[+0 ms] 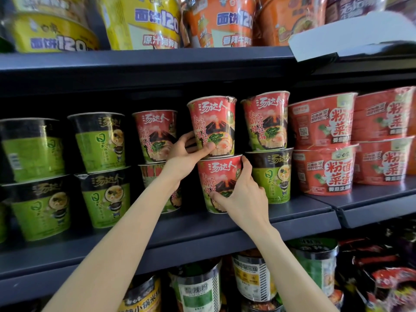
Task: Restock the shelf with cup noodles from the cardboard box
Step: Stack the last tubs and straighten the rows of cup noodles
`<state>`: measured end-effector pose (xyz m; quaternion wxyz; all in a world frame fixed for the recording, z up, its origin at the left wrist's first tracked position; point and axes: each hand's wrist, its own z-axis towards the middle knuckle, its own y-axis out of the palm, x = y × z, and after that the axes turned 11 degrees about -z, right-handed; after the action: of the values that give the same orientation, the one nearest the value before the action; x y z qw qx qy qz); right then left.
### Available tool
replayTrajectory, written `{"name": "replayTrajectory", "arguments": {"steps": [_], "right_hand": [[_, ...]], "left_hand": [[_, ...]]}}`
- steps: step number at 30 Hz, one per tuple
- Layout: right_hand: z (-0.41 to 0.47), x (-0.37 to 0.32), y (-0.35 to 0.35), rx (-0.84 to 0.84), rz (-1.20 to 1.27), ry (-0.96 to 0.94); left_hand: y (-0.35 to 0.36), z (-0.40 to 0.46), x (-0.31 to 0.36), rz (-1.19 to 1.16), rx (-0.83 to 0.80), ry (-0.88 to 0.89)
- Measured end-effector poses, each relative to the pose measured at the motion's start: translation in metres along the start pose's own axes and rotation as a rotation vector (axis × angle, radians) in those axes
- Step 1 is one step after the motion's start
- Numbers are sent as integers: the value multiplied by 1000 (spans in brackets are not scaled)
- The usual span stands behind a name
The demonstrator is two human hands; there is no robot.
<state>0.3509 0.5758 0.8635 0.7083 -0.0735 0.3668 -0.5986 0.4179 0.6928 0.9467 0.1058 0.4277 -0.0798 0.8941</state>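
White folded card point(351, 39) rests on the upper ledge; dark packets point(380, 278) fill bottom right.

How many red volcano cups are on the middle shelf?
5: upper held cup in left hand, lower held cup in right hand, two stacked left, one right. More may hide behind.

Five red noodle cups point(212, 127) are showing on the middle shelf point(202, 224) at the frame's centre, two of them in hands. Five green-and-black noodle cups point(101, 140) are standing there too, four at the left and one right of centre. Four wide red bowls point(322, 122) are sitting stacked at the right. Two hands are reaching in.
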Motion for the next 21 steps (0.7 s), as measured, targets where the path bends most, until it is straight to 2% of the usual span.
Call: {"name": "replayTrajectory", "arguments": {"steps": [19, 21], "right_hand": [[-3, -1, 1, 39, -38, 0], [-9, -3, -4, 120, -51, -23]], "left_hand": [[11, -1, -8, 66, 105, 29], [8, -6, -5, 127, 110, 37]]}}
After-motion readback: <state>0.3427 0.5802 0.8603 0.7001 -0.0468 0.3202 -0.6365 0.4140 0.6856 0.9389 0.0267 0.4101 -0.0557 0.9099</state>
